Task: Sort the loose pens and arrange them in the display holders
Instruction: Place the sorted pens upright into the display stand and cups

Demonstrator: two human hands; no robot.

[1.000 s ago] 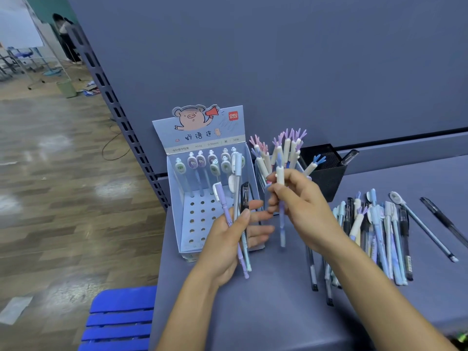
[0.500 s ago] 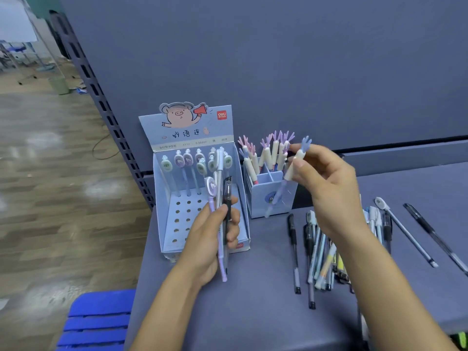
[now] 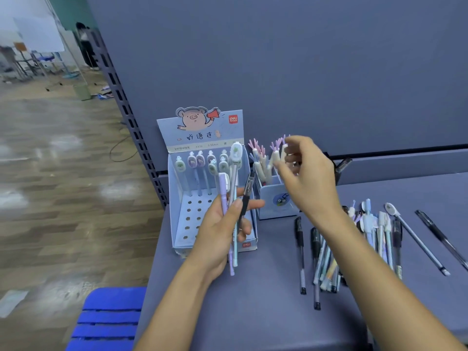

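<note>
- R hand (image 3: 309, 183) is now shifted leftward to right over the pen cup (image 3: 276, 201). The blue-topped pen pinched in it 0.5 s ago is not made out there now.
- R fingers (image 3: 291, 158) are loosely curled and motion-blurred, just beside the hand-topped pens (image 3: 258, 153) standing in the cup. Whether one is pinched cannot be told.
- L hand (image 3: 217, 239) is held in front of the display box (image 3: 174, 203), thumb and fingers curled round three pens.
- Gripped upright, slightly fanned: purple pen (image 3: 223, 193), pale pen w/ oval topper (image 3: 234, 178), black pen (image 3: 247, 191).
- Display box is set at the back-left corner of the bench (image 3: 253, 312). A row of topper pens (image 3: 200, 168) is stood along its back holes; the front holes are seen bare.
- Pen cup is placed just right of the box, near the back edge.
- Loose pens (image 3: 326, 262) are spread over the right half of the bench, partly hidden under the R forearm.
- A spoon-topped pen (image 3: 415, 239) and a dark pen (image 3: 440, 236) are laid apart from the pile, toward the right edge.
- A black holder (image 3: 339, 171) is glimpsed behind the R hand at the back edge.
- A blue stool (image 3: 109, 320) is seen off the front-left corner.
</note>
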